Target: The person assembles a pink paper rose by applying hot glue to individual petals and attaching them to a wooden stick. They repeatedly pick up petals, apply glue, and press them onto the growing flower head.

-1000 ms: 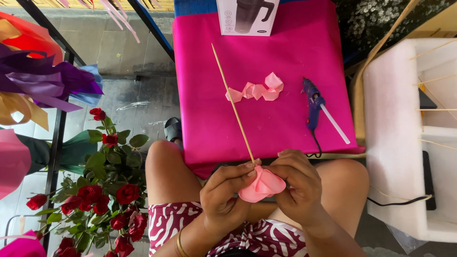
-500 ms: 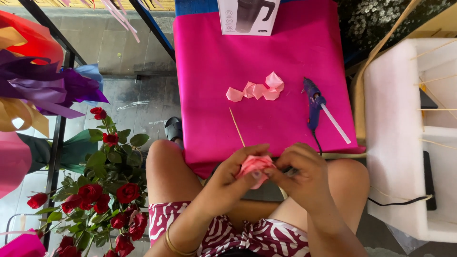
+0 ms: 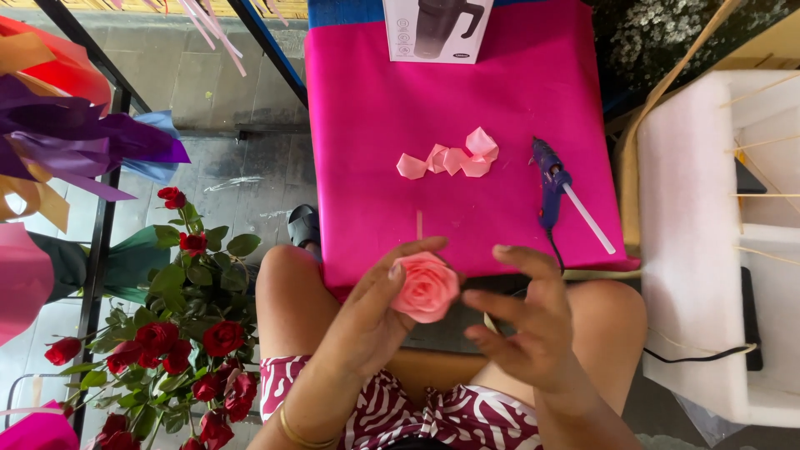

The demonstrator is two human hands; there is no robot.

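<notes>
Glue gun (image 3: 549, 178), red roses (image 3: 167, 342).

The ribbon rose (image 3: 426, 286) sits between the left hand (image 3: 375, 317) and the right hand (image 3: 525, 325), above the lap. Beyond it, on the cloth-covered table (image 3: 375, 100), ribbon petals (image 3: 450, 158) lie left of the glue gun (image 3: 550, 179); a box (image 3: 433, 29) stands behind them.

A bright pink cloth-covered table (image 3: 375, 100) holds a boxed mug (image 3: 435, 29) at its far edge, loose pink ribbon petals (image 3: 450, 158) mid-surface, and a blue glue gun (image 3: 550, 179) near its right edge.
</notes>
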